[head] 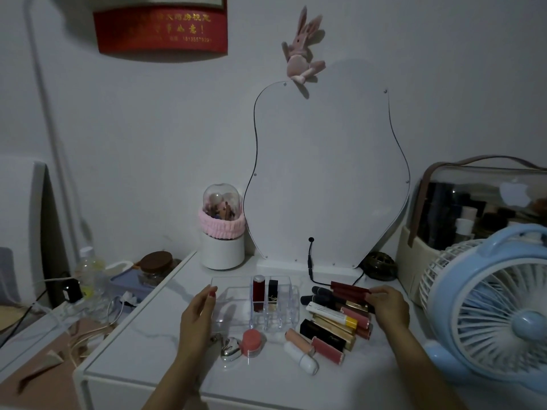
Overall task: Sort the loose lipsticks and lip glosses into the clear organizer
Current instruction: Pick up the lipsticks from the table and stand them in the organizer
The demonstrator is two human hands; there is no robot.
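A white table [266,377] carries a clear organizer [257,303] near its middle, with a dark red lipstick [258,292] and a black lipstick [273,294] standing upright in two of its back compartments; the wide tray part on its left side is bare. The left hand [196,316] rests at the organizer's left edge, fingers loosely spread and touching its rim, holding nothing. The right hand [387,306] reaches to the far end of the loose pile [334,318] of lipsticks and lip glosses just right of the organizer, its fingertips pinching the end of a dark red tube [349,287] at the back of the heap.

In front of the organizer lie a small pink jar [252,341], a silver heart-shaped thing [231,349], a peach tube [299,338], a white tube [302,358] and a pink gloss [327,350], so the near path is partly cluttered. Behind stand a wavy mirror [325,173], its black cable [313,270] trailing toward the pile, and a white brush holder [222,232] with a pink band. A blue fan [488,306] and a clear-lidded cosmetics case [473,202] crowd the right edge, close beside the right hand. The table's front strip and left edge lie open.
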